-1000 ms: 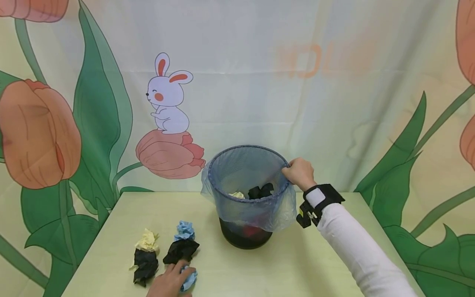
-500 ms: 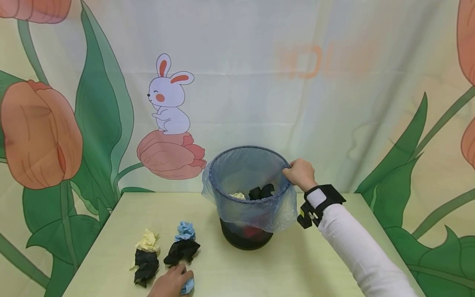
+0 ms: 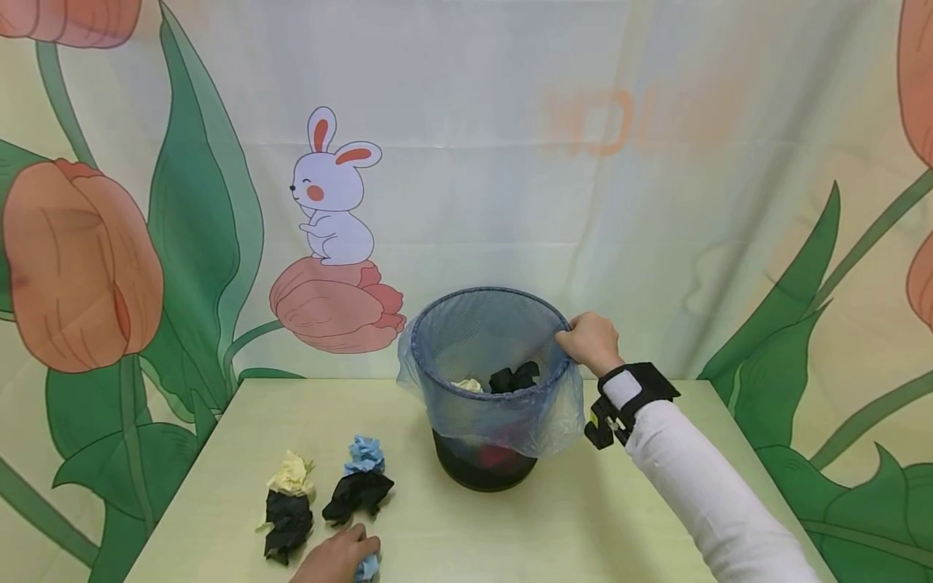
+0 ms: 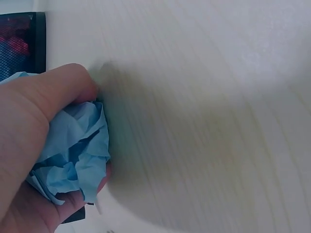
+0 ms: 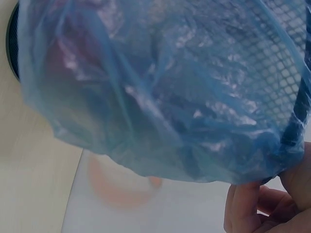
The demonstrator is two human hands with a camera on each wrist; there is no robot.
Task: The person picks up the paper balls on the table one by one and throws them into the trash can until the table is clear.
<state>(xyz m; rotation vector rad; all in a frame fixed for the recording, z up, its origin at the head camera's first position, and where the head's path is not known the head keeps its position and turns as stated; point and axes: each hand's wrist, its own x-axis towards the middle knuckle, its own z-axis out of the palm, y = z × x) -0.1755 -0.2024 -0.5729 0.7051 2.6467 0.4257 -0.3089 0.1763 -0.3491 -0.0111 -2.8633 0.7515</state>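
At the near edge of the head view, my left hand grips a crumpled ball of blue paper, its thumb and fingers curled round it in the left wrist view. My right hand pinches the right rim of a black mesh wastebasket lined with a thin blue plastic bag. Inside the bin lie a black paper ball and a pale yellow one. Just beyond my left hand sits a black crumpled paper, with another blue paper ball behind it.
Left of those, a yellow paper ball touches a black one. The pale wooden table ends at a curtain printed with tulips and a rabbit, close behind the bin.
My left hand has closed round the near blue paper ball and drawn it slightly toward me, away from the black paper. My right hand stays on the bin's rim.
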